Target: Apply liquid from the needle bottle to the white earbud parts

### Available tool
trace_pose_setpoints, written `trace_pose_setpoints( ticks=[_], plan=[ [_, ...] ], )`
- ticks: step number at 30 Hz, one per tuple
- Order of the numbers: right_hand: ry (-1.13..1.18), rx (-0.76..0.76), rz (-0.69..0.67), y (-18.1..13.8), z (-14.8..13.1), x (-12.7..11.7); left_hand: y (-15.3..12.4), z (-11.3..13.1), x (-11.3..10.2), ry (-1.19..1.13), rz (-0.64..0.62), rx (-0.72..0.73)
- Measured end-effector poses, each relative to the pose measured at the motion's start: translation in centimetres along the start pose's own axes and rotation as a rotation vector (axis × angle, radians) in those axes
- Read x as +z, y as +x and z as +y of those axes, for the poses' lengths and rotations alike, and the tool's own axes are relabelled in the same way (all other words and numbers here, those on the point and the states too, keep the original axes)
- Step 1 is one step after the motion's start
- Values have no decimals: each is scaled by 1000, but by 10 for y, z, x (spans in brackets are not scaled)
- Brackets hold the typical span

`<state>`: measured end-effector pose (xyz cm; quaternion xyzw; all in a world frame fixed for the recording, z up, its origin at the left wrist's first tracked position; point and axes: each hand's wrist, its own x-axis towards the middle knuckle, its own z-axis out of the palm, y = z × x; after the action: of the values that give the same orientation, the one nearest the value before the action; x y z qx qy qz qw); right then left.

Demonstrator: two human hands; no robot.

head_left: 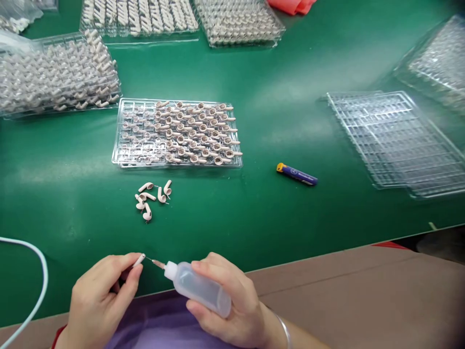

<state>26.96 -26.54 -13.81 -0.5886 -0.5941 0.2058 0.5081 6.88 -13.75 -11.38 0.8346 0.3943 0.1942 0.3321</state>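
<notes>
Between thumb and forefinger, my left hand [103, 295] pinches a small white earbud shell [139, 260], its stem end pointing up to the right. My right hand [232, 300] is wrapped round a translucent squeeze bottle [201, 289] with a white cap and a thin needle tip. The needle [153, 261] reaches to the stem end; whether it touches cannot be made out. Just beyond my hands lies a loose group of several earbud shells [147, 196]. Behind them a clear plastic tray [119, 157] holds rows of shells, mostly in its right part.
A blue and yellow lighter [297, 174] lies right of the tray. Stacked clear trays [392, 145] stand at the right. Filled trays [58, 72] line the back left, with a red cloth-like thing [292, 6] at the far edge. A white cable [43, 274] curves at the left.
</notes>
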Motion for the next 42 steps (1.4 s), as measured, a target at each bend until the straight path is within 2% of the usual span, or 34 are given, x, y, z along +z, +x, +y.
trace_pose_setpoints(
  ticks=[6,10,12,15,21,24,30,34,42],
  plan=[
    [-17,-12,4,0,-1,1,2,0,-2,-14,-15,-50],
    [-20,-4,3,2,-4,2,9,4,-6,-65,-82,-140],
    [-24,7,8,3,-5,3,11,6,-6,-54,-106,-141],
    [-17,24,11,5,-6,3,9,5,-3,31,-71,-41],
    [-44,2,1,1,-3,1,-4,-5,7,343,94,400],
    [-68,-36,9,-1,-2,0,-6,-9,10,396,122,529],
    [-91,-58,-5,-1,0,0,-9,-10,7,371,77,530],
    [-33,-39,2,2,-2,-4,-11,-8,2,319,91,499],
    [-14,-14,6,4,-4,-4,-5,-6,0,322,113,546]
  ],
)
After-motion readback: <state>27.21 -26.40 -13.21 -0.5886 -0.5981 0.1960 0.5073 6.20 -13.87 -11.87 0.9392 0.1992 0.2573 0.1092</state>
